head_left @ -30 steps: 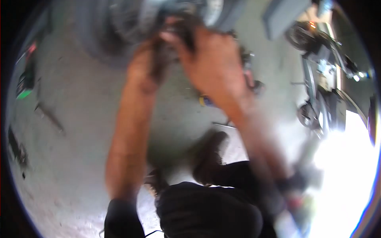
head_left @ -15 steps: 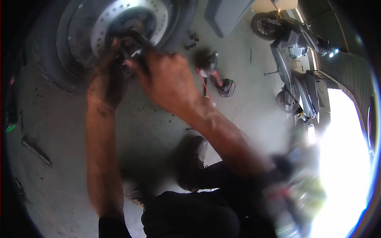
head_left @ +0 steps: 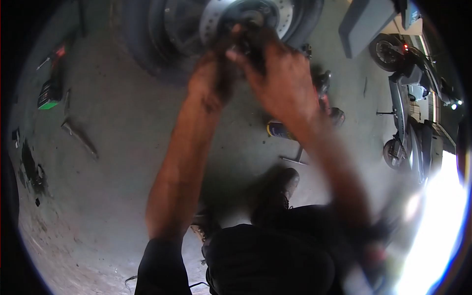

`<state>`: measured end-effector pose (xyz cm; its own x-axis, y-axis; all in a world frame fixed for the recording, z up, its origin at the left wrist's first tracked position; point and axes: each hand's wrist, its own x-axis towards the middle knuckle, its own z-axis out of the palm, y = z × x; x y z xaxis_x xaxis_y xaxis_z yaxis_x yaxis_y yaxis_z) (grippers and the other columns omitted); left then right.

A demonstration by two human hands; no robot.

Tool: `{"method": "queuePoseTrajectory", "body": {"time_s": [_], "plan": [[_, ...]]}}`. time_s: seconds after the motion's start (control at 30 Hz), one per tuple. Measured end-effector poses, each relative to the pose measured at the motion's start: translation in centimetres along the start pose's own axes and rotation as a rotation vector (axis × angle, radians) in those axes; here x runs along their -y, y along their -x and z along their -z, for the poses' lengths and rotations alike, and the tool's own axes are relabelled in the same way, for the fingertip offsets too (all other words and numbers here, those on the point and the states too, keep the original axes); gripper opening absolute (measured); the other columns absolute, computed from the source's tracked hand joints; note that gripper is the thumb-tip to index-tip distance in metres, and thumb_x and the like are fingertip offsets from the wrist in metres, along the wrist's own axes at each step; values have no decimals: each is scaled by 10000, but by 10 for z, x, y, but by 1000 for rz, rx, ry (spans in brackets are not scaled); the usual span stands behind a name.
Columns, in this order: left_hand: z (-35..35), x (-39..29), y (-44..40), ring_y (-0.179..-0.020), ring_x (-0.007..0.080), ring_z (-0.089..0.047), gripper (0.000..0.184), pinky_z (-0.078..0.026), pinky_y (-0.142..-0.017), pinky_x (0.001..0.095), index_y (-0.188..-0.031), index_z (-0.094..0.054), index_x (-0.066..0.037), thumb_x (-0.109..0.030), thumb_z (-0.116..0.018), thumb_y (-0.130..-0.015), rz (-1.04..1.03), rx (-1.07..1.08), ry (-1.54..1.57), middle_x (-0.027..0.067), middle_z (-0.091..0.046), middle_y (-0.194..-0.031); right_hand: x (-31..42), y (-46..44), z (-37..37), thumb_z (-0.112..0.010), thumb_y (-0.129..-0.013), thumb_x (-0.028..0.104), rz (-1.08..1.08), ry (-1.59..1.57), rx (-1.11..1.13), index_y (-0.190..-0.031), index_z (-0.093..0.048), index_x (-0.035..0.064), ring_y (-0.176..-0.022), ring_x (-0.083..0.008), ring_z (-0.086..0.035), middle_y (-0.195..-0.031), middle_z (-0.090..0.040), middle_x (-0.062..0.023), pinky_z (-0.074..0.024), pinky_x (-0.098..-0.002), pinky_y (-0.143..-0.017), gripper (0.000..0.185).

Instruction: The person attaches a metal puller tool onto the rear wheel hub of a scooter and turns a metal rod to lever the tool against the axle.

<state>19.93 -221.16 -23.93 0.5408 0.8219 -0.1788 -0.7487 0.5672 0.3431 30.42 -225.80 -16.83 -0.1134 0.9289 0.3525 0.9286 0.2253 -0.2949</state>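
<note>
The wheel (head_left: 184,29) is at the top centre of the frame, with its tyre (head_left: 140,42) at the outer edge and a perforated brake disc (head_left: 285,17) around the dark hub (head_left: 250,15). The left hand (head_left: 214,73) is below the disc, left of the hub. The right hand (head_left: 285,73) is opposite, on the right. The fingers of both hands are bent inward and meet at a dark part (head_left: 250,48) in front of the hub. Blur and shadow hide the fingertips; how far the fingers are open, and whether either hand grips the part, cannot be told.

A cordless power tool (head_left: 324,101) lies on the floor (head_left: 118,162), partly behind the right hand and forearm. A yellow-and-blue can (head_left: 280,130) lies near it, also partly covered by the forearm. A T-shaped metal bar (head_left: 295,160) lies below the can, above a boot (head_left: 286,184).

At the left of the frame, a green-based tool (head_left: 50,96) stands above a long, narrow tool (head_left: 81,138). Two-wheelers (head_left: 403,108) occupy the right side, beside a grey panel (head_left: 366,27) at upper right.
</note>
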Motion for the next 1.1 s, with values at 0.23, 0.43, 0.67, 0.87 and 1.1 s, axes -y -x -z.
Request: {"method": "queuePoseTrajectory", "body": {"time_s": [0.23,0.43,0.67,0.87,1.1], "plan": [[0,-2,3,-971,182,-582,278,-452,-901,371,-1045,-666,-119,-370,-647,-926,128,-11,31,16,-641,-972,-6,9,16,-628,-930,341,-695,-730,157,-1113,-570,5,-666,-330,-633,-863,-676,-187,-519,-425,-673,387],[-2,1,2,-1070,189,-555,249,-406,-968,464,-1028,-669,-128,-352,-658,-920,68,-56,19,22,-649,-1022,-5,16,15,-640,-925,403,-186,-47,24,-1036,-572,-18,-717,-380,-626,-815,-663,-188,-507,-451,-700,441],[7,-6,4,-980,196,-603,273,-483,-854,352,-1059,-653,-93,-331,-656,-924,198,-24,-12,37,-655,-1014,25,7,21,-614,-946,235,-808,-1140,242,-1058,-570,-6,-634,-142,-546,-790,-637,-80,-456,-306,-588,269],[7,3,1,-945,182,-620,267,-501,-800,328,-1087,-647,-92,-297,-674,-918,92,17,-8,29,-651,-1052,8,3,20,-672,-919,279,5,-17,102,-1126,-541,26,-708,-210,-612,-875,-655,-119,-489,-349,-633,352],[12,5,4,-1062,167,-544,296,-447,-886,395,-1086,-646,-103,-341,-669,-912,101,62,90,16,-643,-1073,4,0,19,-557,-982,364,-781,-740,236,-1077,-568,35,-611,-170,-551,-853,-633,-85,-430,-302,-552,343]]}}
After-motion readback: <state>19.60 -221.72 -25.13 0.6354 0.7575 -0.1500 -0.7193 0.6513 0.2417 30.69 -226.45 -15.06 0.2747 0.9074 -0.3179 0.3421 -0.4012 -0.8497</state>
